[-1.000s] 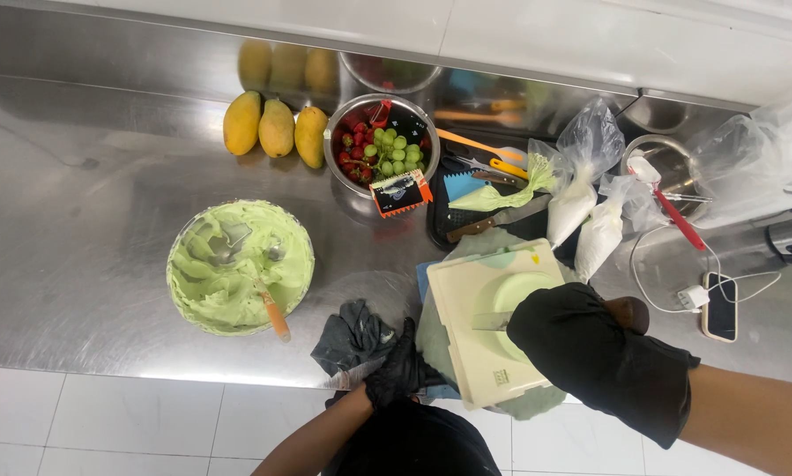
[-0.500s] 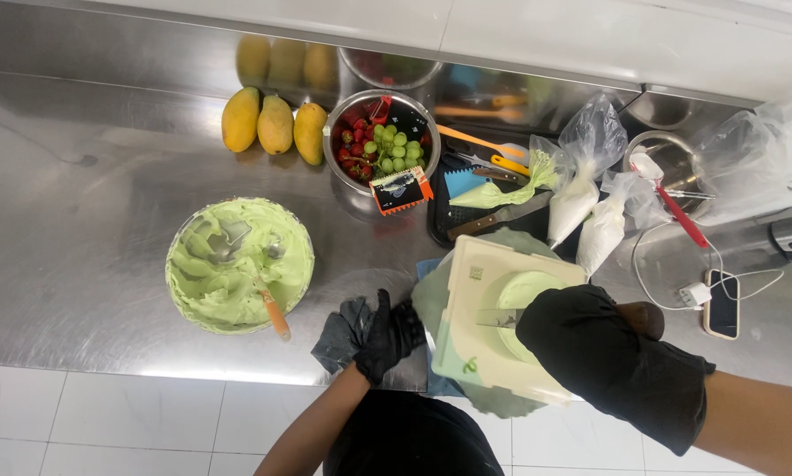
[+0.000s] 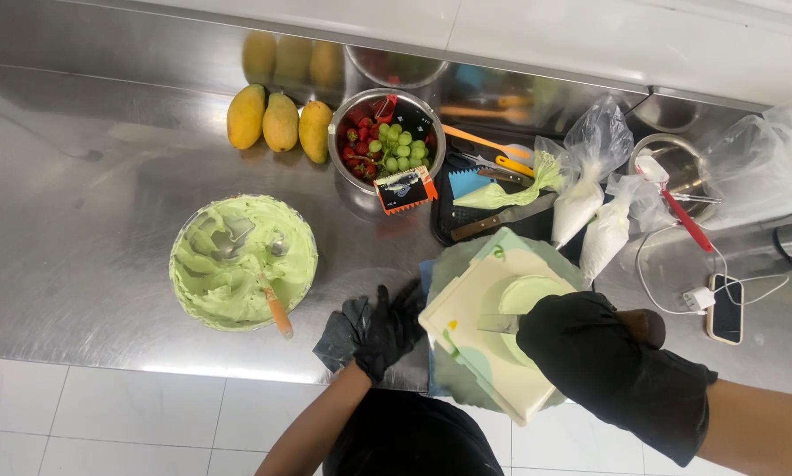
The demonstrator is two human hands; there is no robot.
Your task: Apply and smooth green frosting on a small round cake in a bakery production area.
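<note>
Counter [image 3: 78,220]: brushed steel, smooth, dull sheen. Fruit bowl [image 3: 350,172]: polished metal, glossy. Cream [image 3: 237,256]: soft, matt green. Both gloves, left hand [image 3: 387,330] and right hand [image 3: 603,357]: matt black, rubbery. Board [image 3: 488,339]: smooth pale plastic. Piping bags [image 3: 590,207]: clear crinkly plastic.

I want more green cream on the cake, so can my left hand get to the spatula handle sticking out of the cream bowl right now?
Probably yes. The left hand holds nothing, and bare steel counter lies between it and the orange spatula handle leaning at the near rim of the cream bowl.
</note>
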